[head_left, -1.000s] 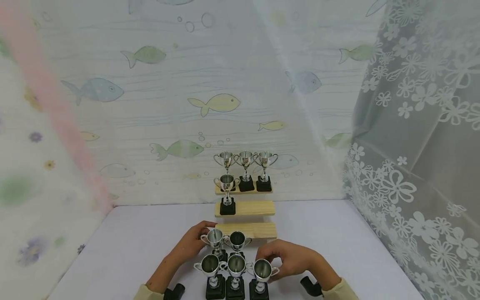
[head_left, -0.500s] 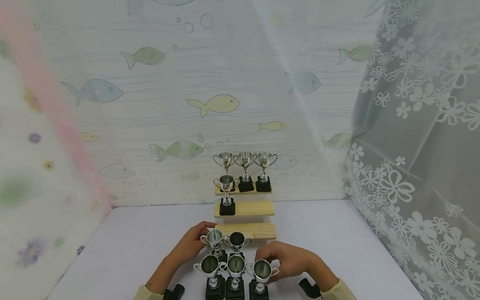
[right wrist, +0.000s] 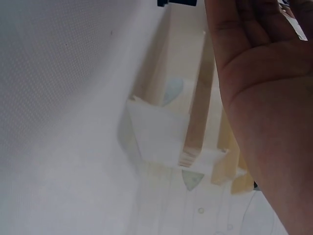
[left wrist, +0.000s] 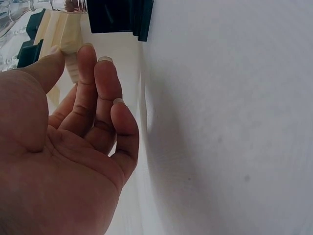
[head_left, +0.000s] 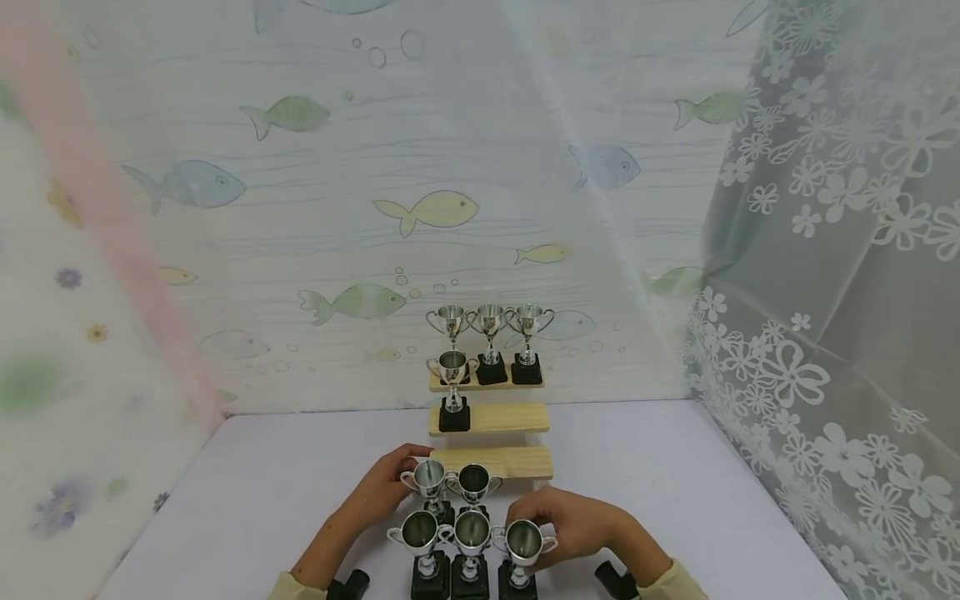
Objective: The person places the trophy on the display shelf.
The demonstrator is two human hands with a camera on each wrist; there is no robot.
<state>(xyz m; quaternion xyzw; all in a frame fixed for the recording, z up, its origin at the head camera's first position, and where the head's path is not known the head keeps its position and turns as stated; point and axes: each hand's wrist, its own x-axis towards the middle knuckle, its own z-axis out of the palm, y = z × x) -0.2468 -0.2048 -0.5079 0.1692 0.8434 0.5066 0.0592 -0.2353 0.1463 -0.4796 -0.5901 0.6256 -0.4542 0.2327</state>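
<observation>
Several silver trophy cups on black bases stand near me in the head view. My left hand point(head_left: 378, 492) is at the left end of the lowest wooden shelf point(head_left: 517, 462), beside a back-row trophy point(head_left: 430, 477). In the left wrist view its fingers point(left wrist: 105, 93) are loosely bent with nothing in the palm; its thumb is close to the wood, and contact is unclear. My right hand point(head_left: 573, 521) curves behind the front-right trophy point(head_left: 523, 542), which hides its fingertips. Whether it grips that trophy cannot be seen. Two more front-row trophies, left point(head_left: 420, 531) and middle point(head_left: 472, 531), stand alongside.
Behind the group rises a stepped wooden stand. One trophy point(head_left: 453, 392) is at the left of its middle shelf point(head_left: 510, 417), and three, including a right-hand trophy point(head_left: 528, 333), stand on the top shelf. A fish-print curtain point(head_left: 480, 167) hangs behind.
My right hand has shifted slightly left behind the front-right trophy. My left hand has stayed in place, and the trophies stand almost as before.
</observation>
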